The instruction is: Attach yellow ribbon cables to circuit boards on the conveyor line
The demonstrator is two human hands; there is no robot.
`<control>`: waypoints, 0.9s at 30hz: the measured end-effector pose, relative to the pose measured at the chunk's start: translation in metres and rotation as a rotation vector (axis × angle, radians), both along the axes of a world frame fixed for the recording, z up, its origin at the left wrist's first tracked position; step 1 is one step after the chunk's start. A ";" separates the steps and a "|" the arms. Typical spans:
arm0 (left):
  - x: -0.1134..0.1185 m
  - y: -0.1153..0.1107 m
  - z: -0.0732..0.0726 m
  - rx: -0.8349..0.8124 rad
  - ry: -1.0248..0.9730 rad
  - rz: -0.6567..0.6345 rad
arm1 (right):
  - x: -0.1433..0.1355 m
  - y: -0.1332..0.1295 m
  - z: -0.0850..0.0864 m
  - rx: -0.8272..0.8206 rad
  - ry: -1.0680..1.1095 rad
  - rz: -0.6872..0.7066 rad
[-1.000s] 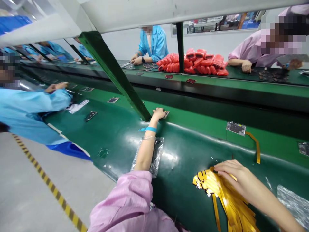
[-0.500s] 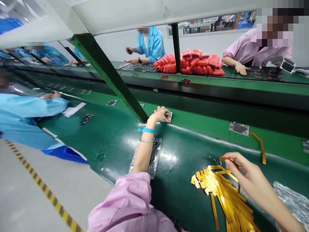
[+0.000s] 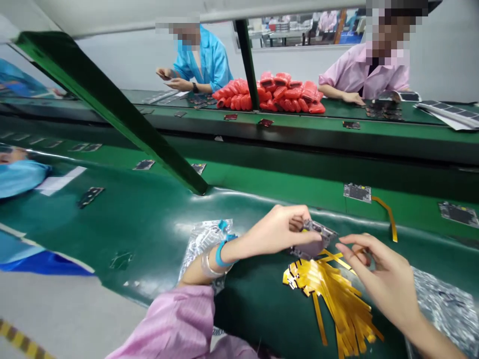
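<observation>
My left hand (image 3: pixel 286 232), with a blue band at the wrist, grips a circuit board (image 3: pixel 318 239) between thumb and fingers, raised above the green mat. Close to the board's right edge is my right hand (image 3: pixel 377 269), its thumb and forefinger near each other. A flat orange strip (image 3: pixel 361 251) shows partly among the right hand's fingers. Below both hands a fanned pile of yellow-orange flex strips (image 3: pixel 337 299) lies on the mat. On the green belt beyond, another board (image 3: pixel 357 192) has an orange strip (image 3: pixel 387 214) extending from its right side.
A slanted green post (image 3: pixel 123 119) rises at the left. Clear plastic bags (image 3: pixel 445 309) lie at the right. More boards (image 3: pixel 458 214) sit along the belt. Red wrapped packs (image 3: pixel 292 92) are piled across the line, between two people. A blue sleeve (image 3: pixel 22 177) reaches in at left.
My left hand has lifted the board off the belt and brought it toward my right hand, above the strip pile. The view has shifted to the right.
</observation>
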State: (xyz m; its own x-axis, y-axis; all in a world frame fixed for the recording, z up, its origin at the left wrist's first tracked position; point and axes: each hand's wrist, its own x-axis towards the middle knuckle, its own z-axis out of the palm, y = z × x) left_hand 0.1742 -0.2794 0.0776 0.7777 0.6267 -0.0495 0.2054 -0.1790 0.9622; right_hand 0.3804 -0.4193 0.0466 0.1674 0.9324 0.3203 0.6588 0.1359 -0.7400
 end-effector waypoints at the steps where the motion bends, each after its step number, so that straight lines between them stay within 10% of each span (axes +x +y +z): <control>1: -0.001 -0.009 0.003 0.039 0.028 -0.006 | 0.000 -0.001 0.001 0.000 -0.008 0.016; 11: 0.000 -0.038 0.002 0.081 0.009 0.034 | -0.003 -0.003 0.003 0.079 -0.133 0.107; 15: 0.011 -0.035 -0.009 -0.241 -0.140 0.140 | -0.003 -0.007 0.005 0.152 -0.201 0.098; 20: 0.020 -0.023 -0.015 -0.707 -0.197 0.128 | 0.002 -0.011 0.018 -0.132 0.119 0.085; 27: 0.010 -0.022 -0.005 -0.445 -0.077 -0.015 | 0.001 -0.012 0.022 -0.278 0.225 0.021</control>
State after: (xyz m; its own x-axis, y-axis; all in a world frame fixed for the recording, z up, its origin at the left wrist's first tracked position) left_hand 0.1840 -0.3019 0.0724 0.7986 0.5461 -0.2530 0.1308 0.2529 0.9586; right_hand 0.3813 -0.4309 0.0684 0.1849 0.9827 0.0112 0.4740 -0.0792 -0.8770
